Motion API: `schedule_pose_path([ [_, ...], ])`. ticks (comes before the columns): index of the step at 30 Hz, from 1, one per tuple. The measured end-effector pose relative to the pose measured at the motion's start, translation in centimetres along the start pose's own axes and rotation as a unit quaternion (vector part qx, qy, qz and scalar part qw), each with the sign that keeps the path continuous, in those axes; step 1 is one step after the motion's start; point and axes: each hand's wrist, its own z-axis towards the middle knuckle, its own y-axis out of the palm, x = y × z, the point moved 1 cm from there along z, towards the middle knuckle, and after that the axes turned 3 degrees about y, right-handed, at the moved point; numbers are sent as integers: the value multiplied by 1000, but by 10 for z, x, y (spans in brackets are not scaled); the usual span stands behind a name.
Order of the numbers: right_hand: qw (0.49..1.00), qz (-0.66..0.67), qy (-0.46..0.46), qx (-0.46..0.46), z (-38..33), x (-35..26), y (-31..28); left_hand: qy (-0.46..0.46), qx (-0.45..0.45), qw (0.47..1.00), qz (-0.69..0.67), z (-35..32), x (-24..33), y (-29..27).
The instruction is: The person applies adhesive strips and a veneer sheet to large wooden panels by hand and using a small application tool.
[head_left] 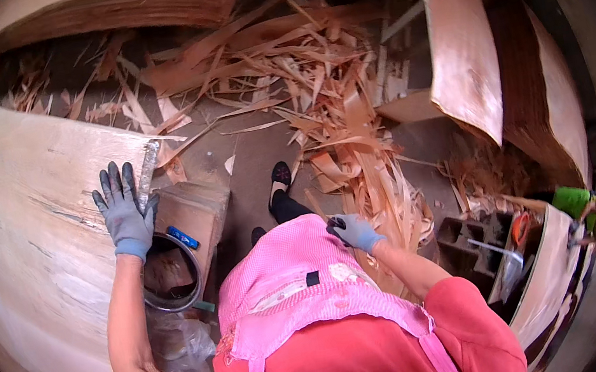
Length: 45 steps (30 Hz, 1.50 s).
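Observation:
My left hand, in a grey-blue glove with dark fingertips, lies with fingers stretched on a large pale wood veneer sheet. Its fingertips are close to the sheet's right corner, where a shiny, rough strip runs along the edge. My right hand, gloved alike, is held at the side of my pink apron. Its fingers are curled in, and what they hold, if anything, is hidden. Just below my left hand stand a round, dark container with a metal rim and a small blue object.
Torn veneer strips cover much of the floor ahead. Veneer stacks stand at the far left and right, with a curved sheet leaning between. A clear plastic bag lies near my left forearm. Another person is at the right.

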Motion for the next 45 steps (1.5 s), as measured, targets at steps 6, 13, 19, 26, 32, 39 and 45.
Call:
schedule_pose_path([
  [6, 987, 69, 146, 9, -64, 34, 2, 22, -39, 998, 41, 2, 30, -38],
  [13, 992, -31, 119, -25, -93, 73, 52, 143, 28, 956, -255, -84, 79, -57],
  [19, 997, -6, 72, -8, -91, 134, 80, 190, 26, 898, -396, -121, 116, -55],
  [26, 965, 199, 162, -46, -61, 84, 11, 98, 134, 903, -396, -129, 88, -56],
  [32, 986, 120, 103, 53, -22, 48, -42, -61, 183, 939, -286, -72, 34, -63],
  [39, 979, -46, -168, 106, 88, 65, -112, -175, 120, 974, -79, 83, 14, -10],
  [45, 989, -51, -134, 47, 184, -36, -154, -297, -48, 952, 52, 78, -3, 21],
])
